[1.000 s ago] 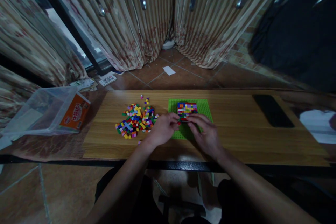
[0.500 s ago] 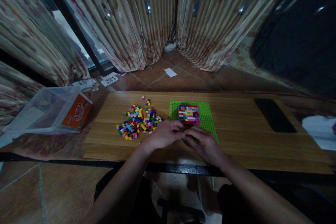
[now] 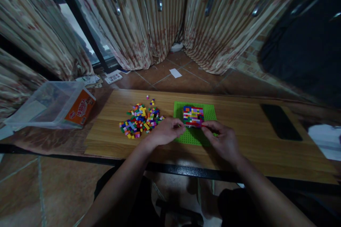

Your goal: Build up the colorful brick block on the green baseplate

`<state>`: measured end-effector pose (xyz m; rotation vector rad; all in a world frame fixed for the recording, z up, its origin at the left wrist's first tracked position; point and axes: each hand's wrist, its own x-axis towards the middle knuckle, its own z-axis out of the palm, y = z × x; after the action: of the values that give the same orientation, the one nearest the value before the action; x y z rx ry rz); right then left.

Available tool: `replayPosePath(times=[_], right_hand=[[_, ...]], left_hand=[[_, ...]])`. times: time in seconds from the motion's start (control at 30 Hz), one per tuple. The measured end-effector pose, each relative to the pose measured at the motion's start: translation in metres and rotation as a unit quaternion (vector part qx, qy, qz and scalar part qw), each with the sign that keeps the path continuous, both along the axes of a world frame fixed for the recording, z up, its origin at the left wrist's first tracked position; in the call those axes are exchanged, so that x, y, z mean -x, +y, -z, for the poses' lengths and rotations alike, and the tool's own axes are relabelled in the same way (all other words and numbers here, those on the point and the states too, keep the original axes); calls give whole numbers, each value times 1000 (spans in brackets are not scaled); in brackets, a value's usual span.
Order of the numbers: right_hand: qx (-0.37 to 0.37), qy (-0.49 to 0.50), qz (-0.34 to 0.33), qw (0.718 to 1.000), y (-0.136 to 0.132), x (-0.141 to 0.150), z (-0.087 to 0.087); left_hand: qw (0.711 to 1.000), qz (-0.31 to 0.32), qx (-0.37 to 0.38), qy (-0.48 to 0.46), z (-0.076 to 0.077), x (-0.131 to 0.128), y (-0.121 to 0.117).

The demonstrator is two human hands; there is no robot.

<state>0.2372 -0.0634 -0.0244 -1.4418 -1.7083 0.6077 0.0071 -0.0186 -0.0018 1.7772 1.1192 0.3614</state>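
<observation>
A multicoloured block of toy building bricks [image 3: 193,114] sits on a green studded baseplate [image 3: 195,139]. A red strip runs along its near side, between my fingertips. At the near left corner, the thumb and forefinger of my left hand [image 3: 167,131] are pinched together. My right hand [image 3: 222,138] pinches at the near right corner, with a bit of red at its fingertips. What either hand holds is too small to make out. A heap of loose bricks [image 3: 141,120] lies left of the baseplate, close to my left hand.
The baseplate lies on a wooden tabletop [image 3: 106,127] with a dark front edge. A few bricks [image 3: 152,102] lie behind the heap. On the left stands a clear plastic box [image 3: 55,104] with an orange label. A black phone-like slab [image 3: 281,121] and white paper [image 3: 326,142] are on the right.
My hands, close together in front of the brick block before, have parted. The right hand moved right and the fingertips are now at the block's two near corners. The view shifted slightly.
</observation>
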Motion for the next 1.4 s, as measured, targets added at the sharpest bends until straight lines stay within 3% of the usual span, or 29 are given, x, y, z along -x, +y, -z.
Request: replayPosePath(times=[0.23, 0.4, 0.83, 1.07, 1.27, 1.4], right_hand=[[-46, -20, -7, 999, 9, -3, 9], [-53, -36, 21, 998, 16, -3, 17], [-98, -120, -7, 988, 17, 4, 14], [-41, -36, 64, 996, 19, 3, 17], [1, -19, 56, 998, 18, -1, 19], [67, 48, 46, 996, 20, -5, 20]], left_hand=[[998, -34, -46, 37, -6, 1, 1], [996, -25, -65, 52, -9, 0, 0], [993, -20, -83, 81, -11, -2, -2], [991, -16, -92, 94, -8, -3, -3], [991, -20, -92, 94, 0, -5, -2], [991, -22, -88, 100, 1, -4, -2]])
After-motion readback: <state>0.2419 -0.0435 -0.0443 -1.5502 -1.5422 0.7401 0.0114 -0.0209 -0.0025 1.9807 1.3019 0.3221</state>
